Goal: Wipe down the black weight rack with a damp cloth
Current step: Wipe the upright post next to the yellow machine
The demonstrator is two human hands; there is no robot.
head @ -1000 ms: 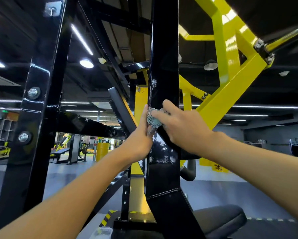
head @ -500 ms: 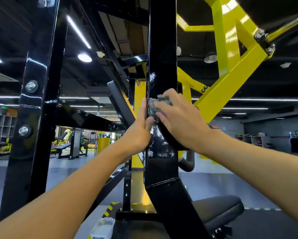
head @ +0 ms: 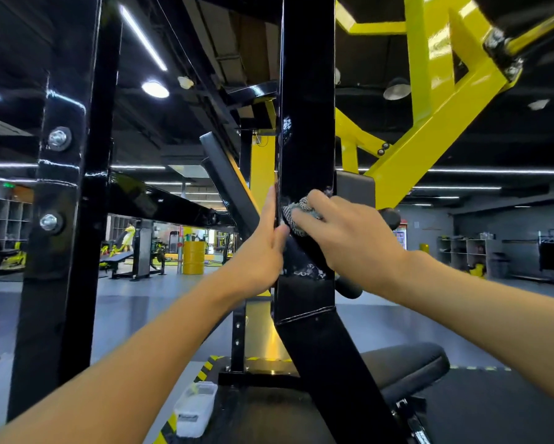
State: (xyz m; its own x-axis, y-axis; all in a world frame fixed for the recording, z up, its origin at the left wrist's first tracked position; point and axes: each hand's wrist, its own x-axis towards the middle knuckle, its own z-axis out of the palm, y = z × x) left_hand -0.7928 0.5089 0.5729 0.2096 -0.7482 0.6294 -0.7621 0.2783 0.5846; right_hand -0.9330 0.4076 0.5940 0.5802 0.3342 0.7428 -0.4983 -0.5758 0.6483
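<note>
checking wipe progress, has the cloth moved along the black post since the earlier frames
Yes. The cloth sits lower on the black post, nearer its weld seam than half a second ago.

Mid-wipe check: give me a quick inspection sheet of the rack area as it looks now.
Surface: black rack post glossy, light mottling below the cloth.
Job's things: cloth bunched against the post's front.
Clutter: clear plastic container on the floor by the base.
Hands: left hand flat along the post's left edge; right hand grips the cloth.
Cables: nothing seen.
Surroundings: yellow frame behind, bench pad lower right.
</note>
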